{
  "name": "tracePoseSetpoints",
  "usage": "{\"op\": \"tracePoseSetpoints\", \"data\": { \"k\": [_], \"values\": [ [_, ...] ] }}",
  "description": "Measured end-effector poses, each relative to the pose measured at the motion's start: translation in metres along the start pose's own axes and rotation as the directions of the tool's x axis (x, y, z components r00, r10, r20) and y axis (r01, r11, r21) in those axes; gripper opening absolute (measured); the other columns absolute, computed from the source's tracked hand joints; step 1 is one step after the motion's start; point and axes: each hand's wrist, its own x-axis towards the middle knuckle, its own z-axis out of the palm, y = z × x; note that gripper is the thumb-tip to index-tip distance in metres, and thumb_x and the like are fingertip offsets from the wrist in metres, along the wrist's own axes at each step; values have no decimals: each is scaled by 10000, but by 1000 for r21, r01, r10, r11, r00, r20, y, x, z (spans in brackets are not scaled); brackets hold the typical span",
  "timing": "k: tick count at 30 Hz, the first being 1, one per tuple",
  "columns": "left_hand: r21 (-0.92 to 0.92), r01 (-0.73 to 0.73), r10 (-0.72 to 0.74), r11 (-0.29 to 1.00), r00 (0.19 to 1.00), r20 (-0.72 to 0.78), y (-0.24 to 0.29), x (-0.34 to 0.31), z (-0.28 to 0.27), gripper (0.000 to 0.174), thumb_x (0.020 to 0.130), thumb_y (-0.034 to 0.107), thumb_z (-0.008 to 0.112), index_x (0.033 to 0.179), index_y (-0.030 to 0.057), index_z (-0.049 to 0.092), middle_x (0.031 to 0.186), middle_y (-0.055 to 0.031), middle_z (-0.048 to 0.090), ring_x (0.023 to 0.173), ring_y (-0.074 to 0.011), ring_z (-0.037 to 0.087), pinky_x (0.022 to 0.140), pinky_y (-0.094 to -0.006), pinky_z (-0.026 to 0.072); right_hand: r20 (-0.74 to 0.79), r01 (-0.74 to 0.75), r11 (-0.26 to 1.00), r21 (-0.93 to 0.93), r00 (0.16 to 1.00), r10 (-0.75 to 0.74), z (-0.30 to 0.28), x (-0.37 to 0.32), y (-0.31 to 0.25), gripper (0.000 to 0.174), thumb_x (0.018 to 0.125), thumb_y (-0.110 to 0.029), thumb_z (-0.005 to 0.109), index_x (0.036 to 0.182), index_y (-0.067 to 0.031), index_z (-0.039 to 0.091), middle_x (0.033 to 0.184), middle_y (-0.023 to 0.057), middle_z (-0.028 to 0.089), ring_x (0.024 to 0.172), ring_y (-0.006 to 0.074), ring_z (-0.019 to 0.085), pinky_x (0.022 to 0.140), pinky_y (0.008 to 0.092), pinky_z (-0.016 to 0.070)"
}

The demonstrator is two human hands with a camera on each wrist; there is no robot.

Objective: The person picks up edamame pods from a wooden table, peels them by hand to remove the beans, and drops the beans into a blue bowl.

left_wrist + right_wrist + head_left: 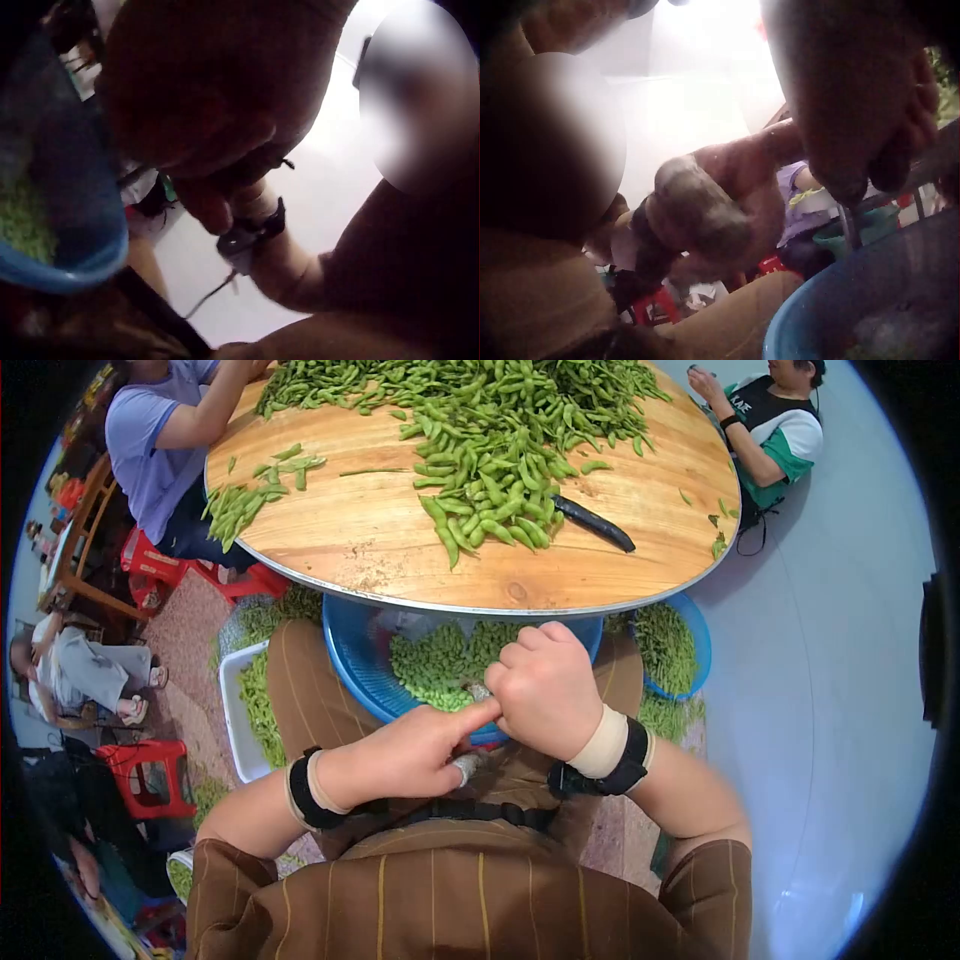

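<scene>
My left hand (405, 750) is held over my lap with its index finger straight out to my right hand (545, 685). The right hand's fingers are curled, and it grips the left index fingertip at its thumb side; the fingertip is hidden there. In the right wrist view, a pale wrap (697, 199) covers the left thumb. Just beyond both hands stands a blue basin (350, 660) with shelled green beans (430, 660) in it. Much of the left wrist view is dark.
A round wooden table (340, 540) bears a heap of green soybean pods (500, 460) and a black curved object (595, 525). A white tub (240, 720) and a blue basket (695, 645) flank my legs. Red stools (150, 775) and seated people are around.
</scene>
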Motion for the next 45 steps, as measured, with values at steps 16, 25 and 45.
{"op": "tracePoseSetpoints", "data": {
  "k": [16,25,45],
  "values": [
    [438,-6,3,899,1000,8,-15,-7,-1,433,742,48,586,1152,184,556,649,-142,592,624,-358,607,549,-472,461,297,-108,956,272,955,23,20,-8,-11,160,589,-245,701,586,-93,653,575,115,618,551,287,627,526,391,494],
    [561,147,-214,815,975,55,-24,-1,16,377,637,48,631,1006,75,559,760,-190,629,695,-373,622,623,-455,509,231,-33,969,245,973,-25,28,-3,-26,82,594,-157,670,644,-93,655,629,99,606,623,292,621,613,390,490],
    [261,14,-3,965,999,-43,-12,-22,-6,558,686,33,601,1226,149,523,754,-169,600,705,-389,602,609,-468,480,82,52,981,187,994,-68,3,-2,-13,216,597,-238,712,674,-104,561,642,64,574,599,234,597,560,346,464]
  ]
}}
